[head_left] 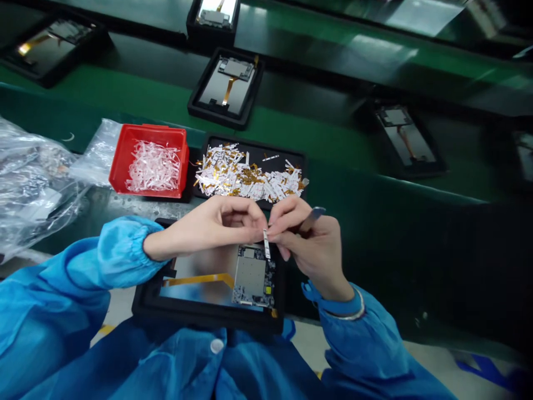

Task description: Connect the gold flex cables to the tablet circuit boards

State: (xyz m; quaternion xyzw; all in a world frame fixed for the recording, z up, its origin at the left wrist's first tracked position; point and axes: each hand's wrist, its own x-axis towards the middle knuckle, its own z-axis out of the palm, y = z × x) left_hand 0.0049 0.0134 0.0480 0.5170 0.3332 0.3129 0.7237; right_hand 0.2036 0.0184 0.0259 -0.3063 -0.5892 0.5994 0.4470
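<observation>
Between the fingertips of both my hands is a small white strip (267,244) with dark marks, hanging over the top right of a circuit board. My left hand (220,222) pinches it from the left. My right hand (314,239) pinches at its upper end and also keeps a metal tool, which looks like tweezers (312,216), tucked against the palm. Beneath the hands lies an opened tablet (200,297) in a black foam tray (166,314). Its circuit board (251,276) sits on the right, and an orange flex cable (200,279) runs leftward from it.
A black tray (300,161) heaped with white and orange strips (250,175) lies beyond my hands. Left of it stands a red bin (119,166) of clear film pieces (153,166), then plastic bags (33,172). Further tablets in foam trays (227,86) rest on the green conveyor (137,94).
</observation>
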